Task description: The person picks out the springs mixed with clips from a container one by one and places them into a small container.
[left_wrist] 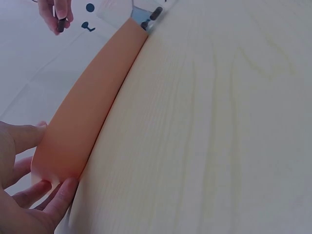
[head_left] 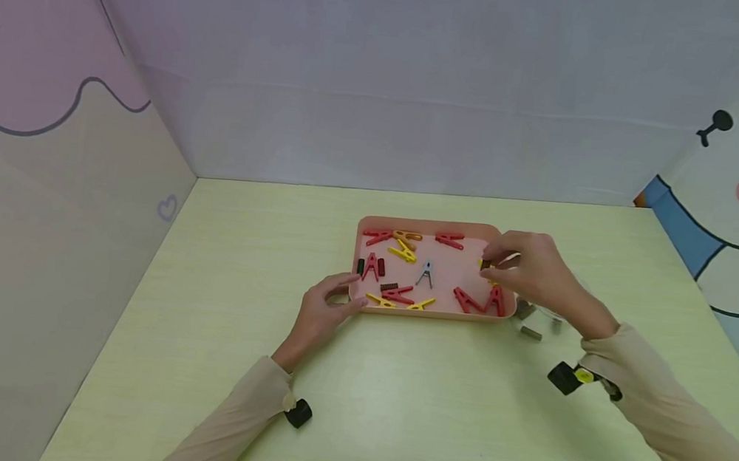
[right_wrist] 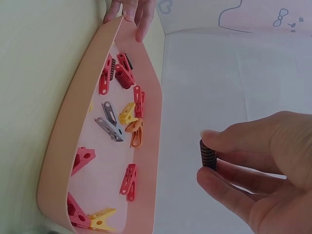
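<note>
On the left we see the left hand (head_left: pixel 321 313) resting at the near left corner of the tray (head_left: pixel 419 312), its straight fingers touching the smooth outer wall while the thumb lies along the rim; this grip is relaxed and curled around nothing. The tray is a shallow, rounded-corner rectangle of matte salmon-pink plastic, standing on the pale green counter (head_left: pixel 392 411), whose surface carries a faint wood grain.

Inside the tray we find plastic clothes pegs scattered flat: red pegs (head_left: pixel 373 266) with ribbed jaws, yellow pegs (head_left: pixel 402 251), and one slim grey peg (head_left: pixel 426 273) near the middle, its two legs spread in a narrow V.

Further right, the right hand (head_left: pixel 529 272) hovers over the tray's right end. Its grip is closed on a small dark ribbed piece (right_wrist: pixel 208 155), pinched between thumb and forefinger; it looks like a short stack of ridges, perhaps part of a peg, though we cannot tell for sure.

Just beside the tray's right edge, on the counter, lie small grey pieces (head_left: pixel 530 322), too blurred for us to make out their shape.
</note>
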Available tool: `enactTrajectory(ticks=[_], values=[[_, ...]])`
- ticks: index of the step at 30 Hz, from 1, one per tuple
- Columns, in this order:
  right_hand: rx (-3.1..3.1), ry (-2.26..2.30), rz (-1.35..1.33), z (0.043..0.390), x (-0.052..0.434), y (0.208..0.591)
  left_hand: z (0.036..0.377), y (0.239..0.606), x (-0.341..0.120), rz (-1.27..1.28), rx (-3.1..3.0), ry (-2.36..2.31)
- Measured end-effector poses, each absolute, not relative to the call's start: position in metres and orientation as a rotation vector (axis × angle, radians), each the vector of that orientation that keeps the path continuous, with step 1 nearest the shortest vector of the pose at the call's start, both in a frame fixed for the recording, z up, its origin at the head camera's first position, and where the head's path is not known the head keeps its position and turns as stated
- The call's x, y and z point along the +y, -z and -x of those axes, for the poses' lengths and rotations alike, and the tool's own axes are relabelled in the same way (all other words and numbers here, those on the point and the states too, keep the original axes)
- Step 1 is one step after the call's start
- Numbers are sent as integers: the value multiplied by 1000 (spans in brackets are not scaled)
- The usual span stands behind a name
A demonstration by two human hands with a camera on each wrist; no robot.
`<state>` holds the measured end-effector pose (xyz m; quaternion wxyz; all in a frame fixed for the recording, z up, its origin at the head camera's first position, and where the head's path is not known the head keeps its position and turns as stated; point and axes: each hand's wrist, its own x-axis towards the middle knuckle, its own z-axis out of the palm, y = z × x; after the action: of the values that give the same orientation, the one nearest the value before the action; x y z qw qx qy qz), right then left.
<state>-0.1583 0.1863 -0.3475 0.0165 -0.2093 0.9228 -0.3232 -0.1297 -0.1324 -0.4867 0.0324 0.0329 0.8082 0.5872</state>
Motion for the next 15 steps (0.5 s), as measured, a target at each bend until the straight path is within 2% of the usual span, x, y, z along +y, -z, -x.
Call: enactTrajectory(ticks=[15], values=[[2901,970,652,147,203,344,129,487,-133,-120,2494,-1813]])
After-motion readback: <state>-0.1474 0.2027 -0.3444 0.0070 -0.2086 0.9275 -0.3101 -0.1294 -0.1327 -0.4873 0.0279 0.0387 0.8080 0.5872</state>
